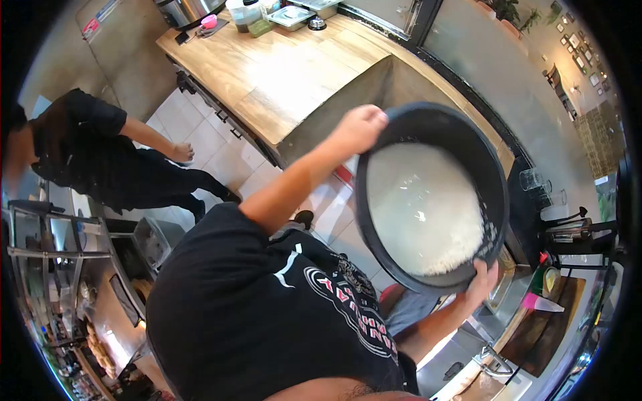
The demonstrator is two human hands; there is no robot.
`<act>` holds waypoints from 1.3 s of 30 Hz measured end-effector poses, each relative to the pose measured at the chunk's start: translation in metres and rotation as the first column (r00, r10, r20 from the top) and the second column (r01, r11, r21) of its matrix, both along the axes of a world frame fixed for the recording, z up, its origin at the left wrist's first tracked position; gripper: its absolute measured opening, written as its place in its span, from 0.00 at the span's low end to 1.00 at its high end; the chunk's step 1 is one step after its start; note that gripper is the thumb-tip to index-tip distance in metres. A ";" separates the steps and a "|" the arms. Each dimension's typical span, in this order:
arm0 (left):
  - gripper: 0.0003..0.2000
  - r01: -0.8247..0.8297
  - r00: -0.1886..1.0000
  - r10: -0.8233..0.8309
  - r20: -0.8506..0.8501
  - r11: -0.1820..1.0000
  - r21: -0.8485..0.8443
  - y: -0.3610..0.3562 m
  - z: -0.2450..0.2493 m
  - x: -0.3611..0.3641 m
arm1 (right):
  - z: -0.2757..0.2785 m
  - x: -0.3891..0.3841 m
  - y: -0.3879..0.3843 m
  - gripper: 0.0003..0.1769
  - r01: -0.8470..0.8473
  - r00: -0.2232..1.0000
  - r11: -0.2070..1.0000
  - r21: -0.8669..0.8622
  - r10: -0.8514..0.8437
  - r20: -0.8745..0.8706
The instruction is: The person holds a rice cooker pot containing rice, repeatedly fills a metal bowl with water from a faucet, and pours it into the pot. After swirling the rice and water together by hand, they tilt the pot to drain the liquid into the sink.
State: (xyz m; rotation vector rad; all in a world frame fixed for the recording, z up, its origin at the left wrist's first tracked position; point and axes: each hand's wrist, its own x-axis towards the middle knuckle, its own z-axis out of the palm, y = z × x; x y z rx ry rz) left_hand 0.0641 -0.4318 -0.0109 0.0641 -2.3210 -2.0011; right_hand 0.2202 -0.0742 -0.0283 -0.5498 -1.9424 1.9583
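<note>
A large black round pot (371,220) is tilted between my two hands. Cloudy whitish liquid (421,200) fills much of it, and white grains like rice (461,250) are heaped along its lower right side. My left hand (363,127) is closed on the upper left rim. At the lower right, my right hand (481,282) grips the rim, with the thumb over the edge and the other fingers mostly hidden.
A wooden counter (267,87) with containers (251,17) and a metal call bell (317,23) lies beyond. Another person (100,154) in dark clothes is at the left. A faucet (493,361) and a pink-capped bottle (542,303) are at the lower right.
</note>
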 end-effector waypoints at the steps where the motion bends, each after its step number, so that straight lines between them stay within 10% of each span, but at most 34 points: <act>1: 0.15 -0.042 0.999 0.042 0.012 0.997 0.058 -0.029 -0.014 -0.007 | -0.007 -0.018 -0.013 0.29 -0.092 0.996 0.996 0.011 0.092 -0.020; 5: 0.20 -0.284 0.959 0.239 -0.153 0.831 -0.479 -0.136 0.010 0.016 | -0.024 -0.089 -0.098 0.25 -0.262 0.964 0.947 0.187 0.267 0.000; 8: 0.19 -0.453 0.889 0.458 -0.007 0.877 -0.158 -0.207 -0.004 0.008 | -0.021 -0.132 -0.185 0.24 -0.338 0.940 0.940 -0.037 0.335 -0.070; 13: 0.15 -0.398 0.917 0.389 0.090 0.908 0.129 -0.309 -0.009 0.004 | -0.066 -0.200 -0.292 0.16 -0.236 0.939 0.952 0.195 0.275 -0.207; 25: 0.22 -0.344 0.928 0.329 0.177 0.937 0.059 -0.405 -0.034 -0.043 | -0.050 -0.261 -0.396 0.17 -0.478 0.872 0.836 0.270 0.489 0.033; 29: 0.22 -0.353 0.920 0.345 0.188 0.935 0.014 -0.403 -0.033 -0.058 | -0.061 -0.236 -0.333 0.16 -0.509 0.824 0.837 0.200 0.541 -0.169; 31: 0.23 -0.374 0.911 0.369 0.185 0.928 -0.011 -0.405 -0.033 -0.064 | -0.122 -0.202 -0.234 0.13 0.052 0.876 0.954 0.296 0.099 -0.472; 32: 0.23 -0.381 0.906 0.378 0.190 0.924 -0.020 -0.403 -0.035 -0.067 | -0.068 -0.134 -0.183 0.13 0.405 0.898 0.838 0.364 -0.440 0.013; 33: 0.23 -0.392 0.899 0.392 0.195 0.919 -0.038 -0.403 -0.034 -0.069 | -0.103 -0.097 -0.111 0.13 0.328 0.682 0.351 0.877 -0.730 0.037; 34: 0.23 -0.407 0.891 0.409 0.196 0.912 -0.051 -0.401 -0.035 -0.068 | -0.169 -0.014 -0.022 0.14 0.629 0.598 0.252 0.735 -0.762 -0.250; 35: 0.23 -0.419 0.883 0.425 0.199 0.905 -0.073 -0.397 -0.037 -0.069 | -0.146 -0.005 0.036 0.15 0.718 -0.252 -0.558 0.415 -0.765 -0.593; 36: 0.23 -0.428 0.876 0.438 0.200 0.899 -0.095 -0.394 -0.038 -0.068 | -0.138 0.113 0.070 0.14 0.846 -0.042 -0.191 0.498 -0.954 -0.295; 38: 0.23 -0.445 0.862 0.465 0.202 0.885 -0.137 -0.392 -0.044 -0.066 | -0.145 0.216 0.153 0.11 0.517 -0.281 -0.422 0.745 -0.906 -0.318; 39: 0.24 -0.459 0.851 0.485 0.203 0.874 -0.162 -0.395 -0.048 -0.066 | -0.143 0.241 0.182 0.13 0.439 -0.078 -0.323 0.838 -0.943 -0.323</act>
